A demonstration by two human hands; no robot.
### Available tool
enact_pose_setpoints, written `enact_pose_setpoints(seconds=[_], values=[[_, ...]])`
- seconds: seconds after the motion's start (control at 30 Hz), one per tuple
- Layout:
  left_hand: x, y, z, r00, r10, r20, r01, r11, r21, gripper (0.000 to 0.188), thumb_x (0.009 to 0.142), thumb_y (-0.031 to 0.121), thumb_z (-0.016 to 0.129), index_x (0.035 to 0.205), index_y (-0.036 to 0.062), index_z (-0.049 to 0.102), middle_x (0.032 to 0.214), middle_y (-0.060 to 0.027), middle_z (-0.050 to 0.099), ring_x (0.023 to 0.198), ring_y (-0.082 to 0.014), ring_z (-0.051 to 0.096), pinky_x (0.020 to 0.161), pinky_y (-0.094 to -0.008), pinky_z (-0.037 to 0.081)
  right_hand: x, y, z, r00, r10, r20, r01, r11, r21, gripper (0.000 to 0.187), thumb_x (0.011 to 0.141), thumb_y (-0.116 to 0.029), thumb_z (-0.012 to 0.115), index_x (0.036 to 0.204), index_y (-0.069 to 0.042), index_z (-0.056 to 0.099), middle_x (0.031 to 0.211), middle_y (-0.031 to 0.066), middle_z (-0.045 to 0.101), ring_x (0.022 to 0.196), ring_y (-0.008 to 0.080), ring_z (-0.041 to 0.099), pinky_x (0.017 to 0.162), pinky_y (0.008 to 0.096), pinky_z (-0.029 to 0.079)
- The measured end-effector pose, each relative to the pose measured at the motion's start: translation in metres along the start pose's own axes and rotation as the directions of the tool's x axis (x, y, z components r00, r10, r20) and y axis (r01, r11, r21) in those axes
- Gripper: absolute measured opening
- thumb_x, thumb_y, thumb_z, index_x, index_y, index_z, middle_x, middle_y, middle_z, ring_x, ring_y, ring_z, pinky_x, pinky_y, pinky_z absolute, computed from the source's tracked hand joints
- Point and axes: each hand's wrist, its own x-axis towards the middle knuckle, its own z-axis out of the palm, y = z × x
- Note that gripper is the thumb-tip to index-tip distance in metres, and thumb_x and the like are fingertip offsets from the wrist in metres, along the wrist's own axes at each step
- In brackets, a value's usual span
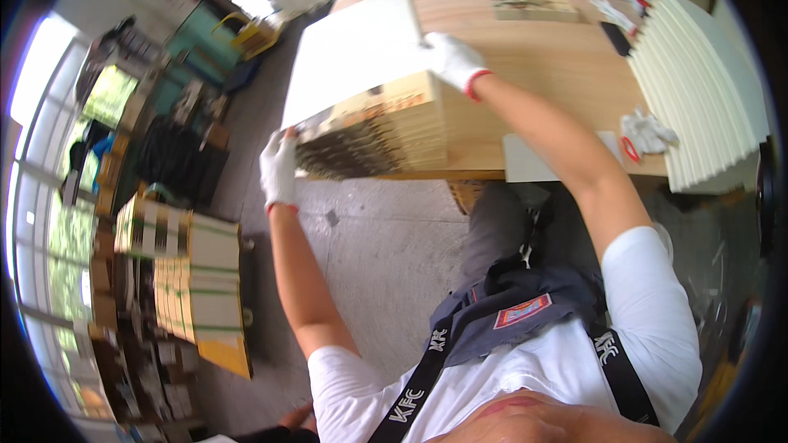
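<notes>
A large white board [357,49] lies on top of a stack of thick boards or books with picture-printed edges [369,131], at the table's near left corner. My left hand [279,168], in a white glove with a red cuff, grips the white board's near left corner, fingertips at its edge. My right hand [455,61], gloved the same way, is closed at the board's right edge, its fingertips partly lost against the white. Both arms reach forward from my body.
On the wooden table [542,57] stand a row of cream boards [698,90], a loose white glove [648,131], a small printed stack [533,6] and a black object [616,38]. Strapped bundles [197,271] stand on the floor at left, before loaded shelves [107,279].
</notes>
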Motion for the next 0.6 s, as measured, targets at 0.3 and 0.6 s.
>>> enact_pose_setpoints(seconds=[0.3, 0.6], values=[[-0.031, 0.052, 0.017, 0.587, 0.779, -0.218, -0.565, 0.588, 0.579, 0.064, 0.087, 0.000, 0.070, 0.146, 0.0016, 0.045, 0.148, -0.0175, 0.048, 0.136, -0.0325, 0.048, 0.113, -0.0420, 0.038, -0.148, 0.064, -0.079, 0.997, 0.003, -0.080, -0.010, 0.996, -0.090, 0.056, 0.094, -0.055, 0.055, 0.128, -0.011, 0.053, 0.103, 0.0162, 0.070, 0.094, 0.0358, 0.067, 0.081, 0.0439, 0.051], [-0.093, 0.155, 0.195, 0.618, 0.779, 0.111, -0.715, 0.615, -0.333, 0.042, 0.097, 0.004, 0.059, 0.138, -0.0050, 0.052, 0.136, -0.0168, 0.058, 0.128, -0.0269, 0.054, 0.109, -0.0376, 0.041, -0.240, 0.230, -0.194, 0.960, 0.227, -0.163, -0.266, 0.561, -0.784, 0.046, 0.098, -0.039, 0.046, 0.139, -0.019, 0.045, 0.150, 0.0133, 0.040, 0.137, 0.0335, 0.037, 0.113, 0.0525, 0.030]])
